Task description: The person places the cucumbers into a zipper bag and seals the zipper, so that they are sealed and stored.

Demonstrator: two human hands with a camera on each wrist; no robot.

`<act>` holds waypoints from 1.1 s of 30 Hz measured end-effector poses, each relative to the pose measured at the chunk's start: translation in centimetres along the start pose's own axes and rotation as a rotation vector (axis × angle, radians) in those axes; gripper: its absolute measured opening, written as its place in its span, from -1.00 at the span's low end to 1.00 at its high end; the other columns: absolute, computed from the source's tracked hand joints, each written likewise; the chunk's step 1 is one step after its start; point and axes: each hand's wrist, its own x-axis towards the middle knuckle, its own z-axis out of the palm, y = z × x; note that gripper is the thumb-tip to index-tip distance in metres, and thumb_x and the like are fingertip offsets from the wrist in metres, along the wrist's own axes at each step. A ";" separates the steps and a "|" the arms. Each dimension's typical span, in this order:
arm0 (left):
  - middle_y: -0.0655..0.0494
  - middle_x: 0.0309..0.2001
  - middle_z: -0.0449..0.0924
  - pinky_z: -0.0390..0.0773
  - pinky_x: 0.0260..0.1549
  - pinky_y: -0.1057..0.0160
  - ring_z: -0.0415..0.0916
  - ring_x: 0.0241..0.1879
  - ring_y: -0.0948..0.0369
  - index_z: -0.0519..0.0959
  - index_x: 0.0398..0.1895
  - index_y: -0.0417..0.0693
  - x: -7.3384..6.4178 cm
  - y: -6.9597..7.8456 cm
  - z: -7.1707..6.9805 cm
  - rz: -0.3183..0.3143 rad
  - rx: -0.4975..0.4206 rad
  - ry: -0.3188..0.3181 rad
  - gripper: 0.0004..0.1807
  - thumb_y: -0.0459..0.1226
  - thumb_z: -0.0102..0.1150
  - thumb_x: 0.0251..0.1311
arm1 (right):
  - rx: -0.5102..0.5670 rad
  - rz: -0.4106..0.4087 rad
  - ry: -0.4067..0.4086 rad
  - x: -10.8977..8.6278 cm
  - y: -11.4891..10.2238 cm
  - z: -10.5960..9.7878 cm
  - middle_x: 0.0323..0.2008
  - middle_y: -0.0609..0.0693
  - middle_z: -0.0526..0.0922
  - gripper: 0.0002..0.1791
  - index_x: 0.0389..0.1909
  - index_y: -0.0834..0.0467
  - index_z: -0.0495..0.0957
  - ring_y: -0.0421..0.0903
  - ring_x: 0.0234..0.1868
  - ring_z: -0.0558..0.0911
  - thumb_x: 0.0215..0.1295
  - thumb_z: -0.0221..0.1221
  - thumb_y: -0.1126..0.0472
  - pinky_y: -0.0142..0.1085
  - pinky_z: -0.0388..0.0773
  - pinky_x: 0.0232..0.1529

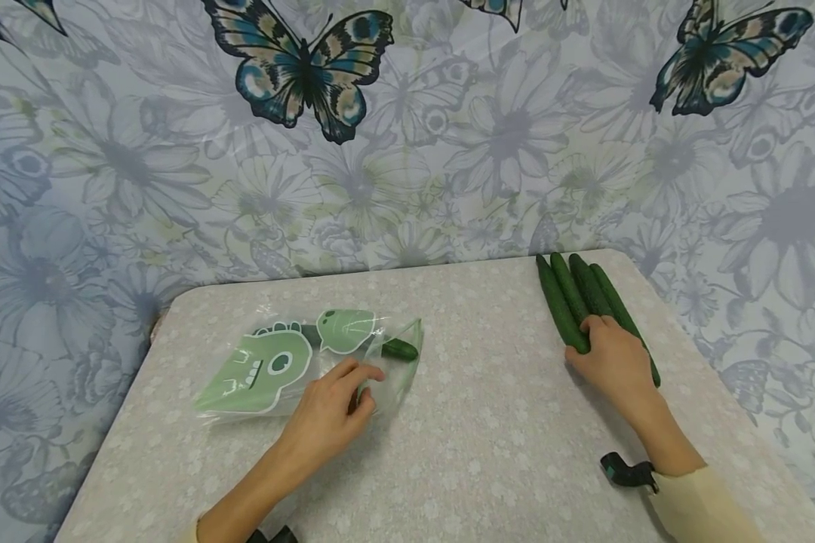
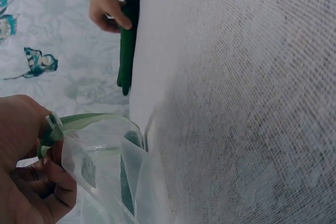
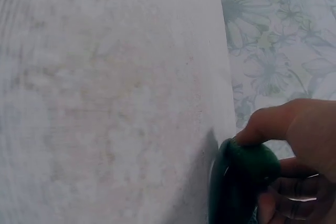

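Note:
A clear plastic zip bag (image 1: 265, 377) printed with green cartoon dinosaurs lies flat on the left of the table. Inside it is a cucumber (image 1: 399, 349), its end showing near the mouth at the right. My left hand (image 1: 333, 403) pinches the rim of that mouth; the left wrist view shows a small slider (image 2: 53, 120) beside the fingers. Several more cucumbers (image 1: 557, 302) lie side by side at the far right. Over their near part is my right hand (image 1: 614, 354), gripping the leftmost one by its near end (image 3: 252, 161), thumb on one side and fingers curled at the other.
The table (image 1: 475, 422) has a pale patterned cover and rounded far corners. Directly behind it hangs a cloth (image 1: 414, 166) printed with butterflies and flowers. A black wrist device (image 1: 626, 470) sits on the right wrist beside the sleeve.

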 end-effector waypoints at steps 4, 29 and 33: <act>0.38 -0.34 0.43 0.35 -0.55 0.48 0.26 -0.54 0.54 0.74 -0.06 0.13 -0.1 0.0 0.1 -0.002 0.010 0.007 -0.67 -0.42 0.27 0.17 | 0.039 0.019 0.063 -0.1 0.4 0.1 0.05 0.40 0.67 -0.51 0.11 0.37 0.58 0.30 -0.29 0.71 0.42 0.24 0.02 0.21 0.62 -0.33; 0.33 -0.29 0.52 0.38 -0.56 0.48 0.29 -0.53 0.54 0.72 -0.02 0.13 -0.1 0.3 0.1 -0.054 0.021 -0.021 -0.65 -0.34 0.49 0.12 | 0.310 0.015 0.124 -0.9 2.5 -1.0 -0.49 0.11 0.51 -0.52 0.32 0.32 0.44 -0.13 -0.60 0.37 0.64 -0.06 0.06 -0.24 0.30 -0.59; 0.32 -0.29 0.51 0.37 -0.57 0.48 0.28 -0.53 0.54 0.71 -0.02 0.14 0.0 0.3 0.0 -0.047 0.014 -0.020 -0.66 -0.34 0.49 0.13 | 0.327 -0.009 0.129 -1.6 2.3 -1.0 -0.49 0.09 0.53 -0.58 0.29 0.25 0.48 -0.20 -0.60 0.37 0.64 -0.02 0.07 -0.26 0.31 -0.58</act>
